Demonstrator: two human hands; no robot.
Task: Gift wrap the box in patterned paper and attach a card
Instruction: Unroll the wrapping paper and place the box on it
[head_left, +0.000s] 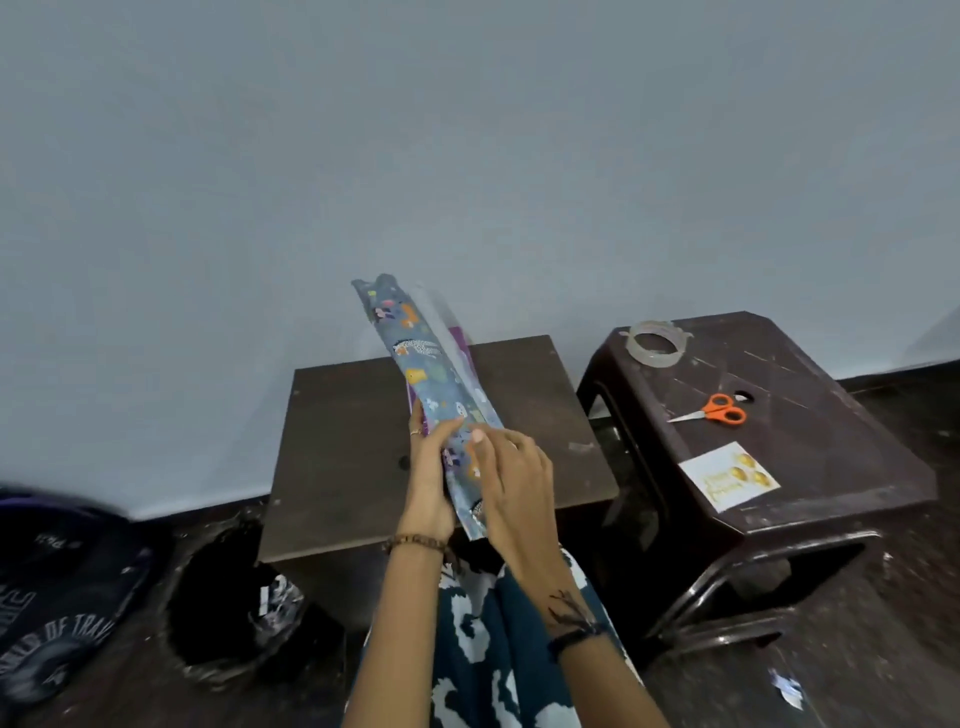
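A long roll of blue patterned wrapping paper slants up and away over the dark brown table, with a purple edge showing behind it. My left hand grips the roll's near end from the left. On the right side of that end my right hand holds it too, with the thumb pressed on the paper. A white greeting card with gold balloons lies on the plastic stool at the right. No box is visible.
On the stool lie orange-handled scissors and a roll of clear tape. A black bin with a bag stands on the floor at the left, beside a dark printed bag. A pale wall rises behind.
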